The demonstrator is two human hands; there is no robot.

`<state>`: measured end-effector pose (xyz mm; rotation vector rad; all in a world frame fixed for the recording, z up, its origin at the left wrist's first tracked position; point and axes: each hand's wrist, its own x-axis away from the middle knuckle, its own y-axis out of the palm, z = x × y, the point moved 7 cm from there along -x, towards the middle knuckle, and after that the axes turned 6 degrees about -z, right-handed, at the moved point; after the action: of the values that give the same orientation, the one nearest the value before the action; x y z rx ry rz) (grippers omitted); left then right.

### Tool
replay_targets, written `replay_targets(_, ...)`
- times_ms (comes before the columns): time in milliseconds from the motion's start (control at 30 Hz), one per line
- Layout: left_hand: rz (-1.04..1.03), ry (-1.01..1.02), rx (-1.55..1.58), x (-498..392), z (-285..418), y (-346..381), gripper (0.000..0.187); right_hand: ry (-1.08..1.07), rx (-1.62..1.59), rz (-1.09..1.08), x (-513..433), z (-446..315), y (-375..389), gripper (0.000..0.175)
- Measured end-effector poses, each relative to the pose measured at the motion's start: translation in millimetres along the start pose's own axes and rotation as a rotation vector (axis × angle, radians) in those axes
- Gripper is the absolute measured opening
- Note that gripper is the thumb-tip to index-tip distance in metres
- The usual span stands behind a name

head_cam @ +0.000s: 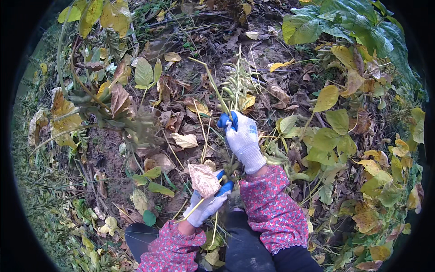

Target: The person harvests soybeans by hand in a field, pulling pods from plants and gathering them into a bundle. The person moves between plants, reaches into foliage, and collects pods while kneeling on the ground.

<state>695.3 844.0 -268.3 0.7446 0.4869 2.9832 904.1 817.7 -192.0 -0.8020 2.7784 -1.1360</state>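
My right hand, in a white knit glove with blue-coated fingers, grips a yellow-green plant stem that slants up and away to the left. Below it, my left hand, gloved the same way, is closed around the lower part of a soybean plant bearing fuzzy pods. A pale, dried leaf covers part of the left fingers, its yellow stalk crossing the glove. Just beyond the right hand, a stem with several green pods lies on the ground. Floral sleeve covers reach both wrists.
Soybean plants with pods lean in at left. Large green leaves hang at upper right, above yellowing foliage. Dry leaves litter the brown soil. My dark-trousered leg is at the bottom.
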Motion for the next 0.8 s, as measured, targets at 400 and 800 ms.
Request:
replay_targets(400, 0.036, -0.001, 1.301, 11.9, 40.2, -53.1, 0.053, 0.561, 0.341, 0.271, 99.5, 176.8, -2.7, 0.015)
replay_targets(800, 0.153, 0.105, 0.625, 20.5, 75.2, -33.0, 0.049, 0.127, -0.89, -0.249, 61.3, 37.9, 28.5, 0.036)
